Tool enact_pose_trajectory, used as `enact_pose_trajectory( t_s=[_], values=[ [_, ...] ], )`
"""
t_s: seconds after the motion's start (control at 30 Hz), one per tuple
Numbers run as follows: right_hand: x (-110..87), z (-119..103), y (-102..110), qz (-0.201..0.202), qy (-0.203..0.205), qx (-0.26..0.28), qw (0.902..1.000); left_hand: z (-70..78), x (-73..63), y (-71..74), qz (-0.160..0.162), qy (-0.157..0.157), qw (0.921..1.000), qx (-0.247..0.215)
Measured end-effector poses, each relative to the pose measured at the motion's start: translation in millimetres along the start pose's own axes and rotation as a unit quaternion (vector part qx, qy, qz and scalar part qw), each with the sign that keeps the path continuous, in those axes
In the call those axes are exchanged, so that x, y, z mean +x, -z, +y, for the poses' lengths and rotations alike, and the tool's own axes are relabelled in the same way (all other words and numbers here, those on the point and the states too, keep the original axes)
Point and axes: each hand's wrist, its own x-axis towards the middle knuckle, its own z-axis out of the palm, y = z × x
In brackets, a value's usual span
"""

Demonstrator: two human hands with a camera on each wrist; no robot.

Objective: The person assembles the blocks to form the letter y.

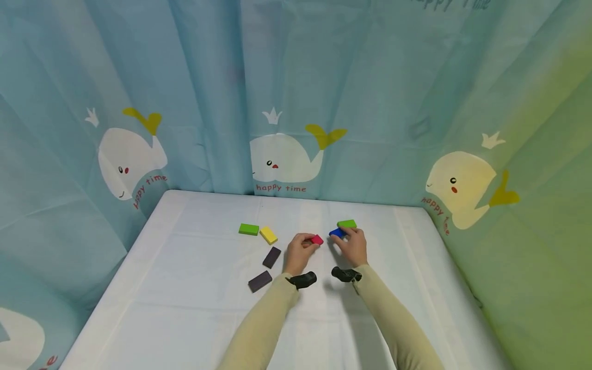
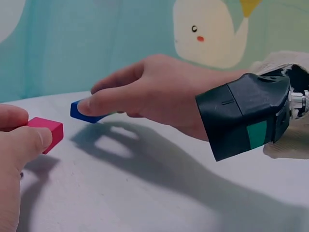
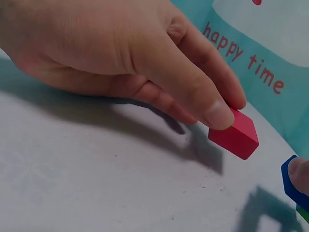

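Observation:
My left hand (image 1: 299,253) pinches a red block (image 1: 316,240) between thumb and fingers, held just above the white table in the right wrist view. To its right, my right hand (image 1: 353,246) pinches a blue block (image 1: 337,233) by thumb and fingertips. The two blocks face each other with a gap between them; in the left wrist view the red block (image 2: 46,133) is nearer than the blue block (image 2: 87,112). Just behind the blue one lies a green block (image 1: 347,224). Fingers cover part of both held blocks.
Left of my hands on the white table (image 1: 194,288) lie another green block (image 1: 248,229), a yellow block (image 1: 268,235) and two dark blocks (image 1: 271,257). A blue curtain with printed whales (image 1: 287,156) hangs behind the table and along its sides.

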Motion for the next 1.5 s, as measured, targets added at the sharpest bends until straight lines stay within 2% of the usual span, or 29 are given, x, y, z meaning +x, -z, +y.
enact_pose_trajectory(
  t_s=[0.1,0.33,0.47,0.73,1.0,1.17,1.33,1.5],
  values=[
    [-1.2,1,0,-0.003,-0.003,0.006,1.0,-1.6,-1.1,-1.1,-0.005,0.002,1.0,0.0],
    [-0.4,-2,-1,-0.005,-0.008,0.004,0.9999,-1.7,-0.5,-3.6,-0.002,-0.023,0.9992,0.032],
    [-0.4,-4,-1,-0.002,-0.003,0.007,1.0,-1.9,-1.4,-4.9,0.006,-0.04,0.9977,0.054],
    [-1.2,-6,-3,-0.004,-0.019,0.02,0.9996,-4.7,-2.6,-7.9,0.028,-0.063,0.9937,0.088],
    [0.0,-6,-9,0.002,-0.023,0.016,0.9996,-4.5,-3.7,-8.4,0.021,-0.068,0.9936,0.088],
    [3.0,-8,-15,0.009,-0.012,0.02,0.9997,-3.3,-4.3,-8.7,0.02,-0.072,0.9939,0.081],
    [3.6,-10,-19,-0.017,-0.002,0.013,0.9998,-1.2,-4.3,-7.8,0.019,-0.075,0.9932,0.087],
    [2.1,-7,-23,-0.046,-0.003,-0.019,0.9988,0.5,-4.5,-6.6,0.016,-0.07,0.9937,0.086]
  ],
)
